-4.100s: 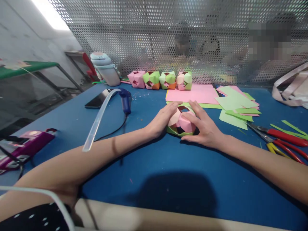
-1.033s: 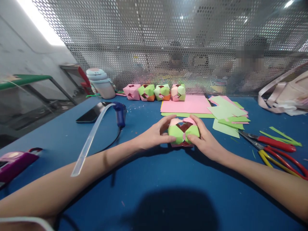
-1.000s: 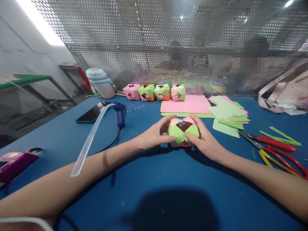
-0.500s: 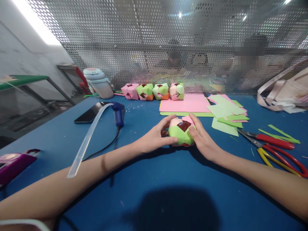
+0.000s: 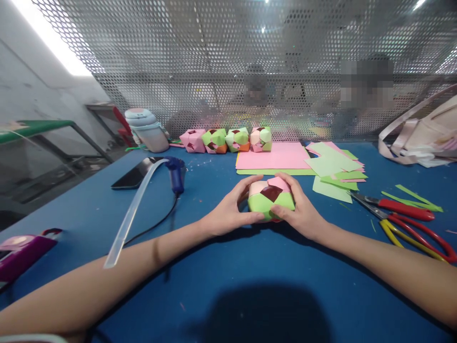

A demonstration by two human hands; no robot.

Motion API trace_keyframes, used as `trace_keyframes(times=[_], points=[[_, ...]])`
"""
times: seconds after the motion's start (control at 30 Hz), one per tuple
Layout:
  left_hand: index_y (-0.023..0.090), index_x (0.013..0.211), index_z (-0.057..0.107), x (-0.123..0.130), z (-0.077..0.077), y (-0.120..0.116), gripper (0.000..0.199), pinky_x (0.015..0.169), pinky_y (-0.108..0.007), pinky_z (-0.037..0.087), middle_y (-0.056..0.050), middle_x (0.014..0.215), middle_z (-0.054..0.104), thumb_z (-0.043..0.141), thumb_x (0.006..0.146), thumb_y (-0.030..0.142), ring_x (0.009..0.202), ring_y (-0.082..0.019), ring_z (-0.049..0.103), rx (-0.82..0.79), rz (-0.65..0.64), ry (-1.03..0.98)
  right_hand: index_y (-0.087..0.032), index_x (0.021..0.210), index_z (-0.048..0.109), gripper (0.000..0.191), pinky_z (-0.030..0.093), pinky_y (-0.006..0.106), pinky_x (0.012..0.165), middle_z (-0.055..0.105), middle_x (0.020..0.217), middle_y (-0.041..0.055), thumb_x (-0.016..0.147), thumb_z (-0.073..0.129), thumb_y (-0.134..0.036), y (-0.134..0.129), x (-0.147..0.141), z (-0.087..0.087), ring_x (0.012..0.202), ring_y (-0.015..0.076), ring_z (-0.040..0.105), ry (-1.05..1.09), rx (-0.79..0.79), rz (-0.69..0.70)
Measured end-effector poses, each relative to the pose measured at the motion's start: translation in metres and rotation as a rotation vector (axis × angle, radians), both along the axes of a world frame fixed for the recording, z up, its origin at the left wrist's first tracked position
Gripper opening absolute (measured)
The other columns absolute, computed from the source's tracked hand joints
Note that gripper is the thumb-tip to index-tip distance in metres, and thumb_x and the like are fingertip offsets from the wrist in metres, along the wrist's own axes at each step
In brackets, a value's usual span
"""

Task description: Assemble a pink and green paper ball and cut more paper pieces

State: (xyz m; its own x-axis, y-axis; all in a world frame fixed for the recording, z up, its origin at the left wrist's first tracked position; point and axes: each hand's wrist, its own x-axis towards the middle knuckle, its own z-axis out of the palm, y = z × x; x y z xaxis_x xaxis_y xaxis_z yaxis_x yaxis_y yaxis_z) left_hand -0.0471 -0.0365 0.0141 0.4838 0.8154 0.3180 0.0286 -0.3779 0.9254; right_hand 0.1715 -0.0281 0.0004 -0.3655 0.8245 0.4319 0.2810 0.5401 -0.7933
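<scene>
A folded paper ball (image 5: 268, 204) in green and pink, with a dark diamond-shaped opening in its top, sits between my two hands just at the table surface. My left hand (image 5: 236, 206) cups its left side, thumb along the lower front. On the other side my right hand (image 5: 299, 209) wraps round it, the thumb pressing the green front face. Fingers behind the ball are partly hidden. Beyond it stand several similar folded paper balls (image 5: 215, 141) in a row, in pink, green and orange.
A blue glue gun (image 5: 175, 175) with a long clear glue stick (image 5: 134, 216) stands at left by a phone (image 5: 137, 173). Pink sheets (image 5: 273, 156) and green offcuts (image 5: 332, 159) lie behind. Scissors (image 5: 410, 233) and red-handled pliers (image 5: 405, 208) are at right. A perforated metal screen (image 5: 221, 57) closes the back.
My right thumb has moved left and down across the ball's green front. The ball has turned slightly, and its dark opening sits a little lower in view. Both hands still hold it.
</scene>
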Motion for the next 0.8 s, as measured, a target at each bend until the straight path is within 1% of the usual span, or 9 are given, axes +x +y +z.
trace_keyframes(times=[0.1,0.2,0.3,0.37,0.5,0.6,0.7,0.8], points=[[0.023,0.142,0.039,0.0,0.0,-0.001,0.079,0.116,-0.05,0.032,-0.013,0.147,0.043,0.08,0.074,0.03,0.137,-0.032,0.042,-0.013,0.0,0.001,-0.021,0.142,0.032,0.077,0.035,0.052,0.111,0.039,0.145,0.0164,0.082,0.064,-0.058,-0.002,0.002,-0.001,0.132,0.0308,0.042,-0.003,0.019,0.008],[0.023,0.142,0.039,-0.001,-0.002,-0.001,0.08,0.117,-0.052,0.03,-0.013,0.146,0.043,0.08,0.074,0.029,0.137,-0.032,0.041,0.004,-0.004,-0.016,-0.023,0.142,0.032,0.066,0.036,0.051,0.111,0.04,0.145,0.0148,0.09,0.055,-0.056,-0.004,0.005,-0.001,0.132,0.0286,0.043,0.0,0.043,0.025],[0.026,0.14,0.04,-0.003,-0.006,-0.001,0.079,0.118,-0.052,0.028,-0.012,0.15,0.039,0.081,0.073,0.027,0.14,-0.032,0.038,0.041,-0.014,-0.037,-0.024,0.14,0.036,0.053,0.035,0.049,0.112,0.043,0.145,0.0129,0.096,0.044,-0.053,-0.005,0.006,-0.001,0.133,0.0267,0.042,0.022,0.059,0.011],[0.029,0.139,0.041,-0.004,-0.009,-0.001,0.079,0.119,-0.052,0.026,-0.011,0.154,0.034,0.082,0.072,0.024,0.142,-0.031,0.034,0.075,-0.02,-0.047,-0.025,0.138,0.038,0.048,0.036,0.048,0.112,0.044,0.145,0.0121,0.098,0.041,-0.051,-0.006,0.006,0.0,0.133,0.026,0.043,0.042,0.068,-0.005],[0.032,0.137,0.042,-0.006,-0.015,-0.001,0.08,0.121,-0.051,0.022,-0.009,0.158,0.028,0.083,0.07,0.02,0.146,-0.031,0.027,0.131,-0.029,-0.053,-0.026,0.134,0.041,0.041,0.036,0.048,0.111,0.045,0.146,0.0122,0.099,0.043,-0.047,-0.006,0.006,0.0,0.135,0.0256,0.043,0.037,0.103,-0.023],[0.033,0.138,0.041,-0.007,-0.016,-0.003,0.082,0.121,-0.052,0.021,-0.009,0.158,0.027,0.084,0.069,0.019,0.148,-0.031,0.024,0.164,-0.034,-0.041,-0.026,0.132,0.041,0.038,0.037,0.05,0.111,0.044,0.147,0.0127,0.099,0.044,-0.044,-0.007,0.007,0.003,0.135,0.0258,0.043,0.003,0.108,-0.002],[0.033,0.138,0.04,-0.009,-0.017,-0.005,0.085,0.121,-0.052,0.02,-0.01,0.157,0.028,0.085,0.067,0.018,0.148,-0.032,0.023,0.213,-0.032,-0.016,-0.027,0.133,0.041,0.037,0.039,0.049,0.109,0.047,0.145,0.0114,0.099,0.046,-0.041,-0.009,0.009,0.007,0.132,0.0253,0.047,-0.029,0.105,0.038],[0.035,0.139,0.039,-0.011,-0.018,-0.006,0.09,0.12,-0.052,0.022,-0.01,0.157,0.029,0.086,0.064,0.018,0.147,-0.032,0.025,0.271,-0.033,0.005,-0.028,0.131,0.043,0.035,0.041,0.047,0.107,0.049,0.143,0.0101,0.098,0.049,-0.037,-0.01,0.012,0.011,0.13,0.025,0.049,-0.028,0.088,0.064]])
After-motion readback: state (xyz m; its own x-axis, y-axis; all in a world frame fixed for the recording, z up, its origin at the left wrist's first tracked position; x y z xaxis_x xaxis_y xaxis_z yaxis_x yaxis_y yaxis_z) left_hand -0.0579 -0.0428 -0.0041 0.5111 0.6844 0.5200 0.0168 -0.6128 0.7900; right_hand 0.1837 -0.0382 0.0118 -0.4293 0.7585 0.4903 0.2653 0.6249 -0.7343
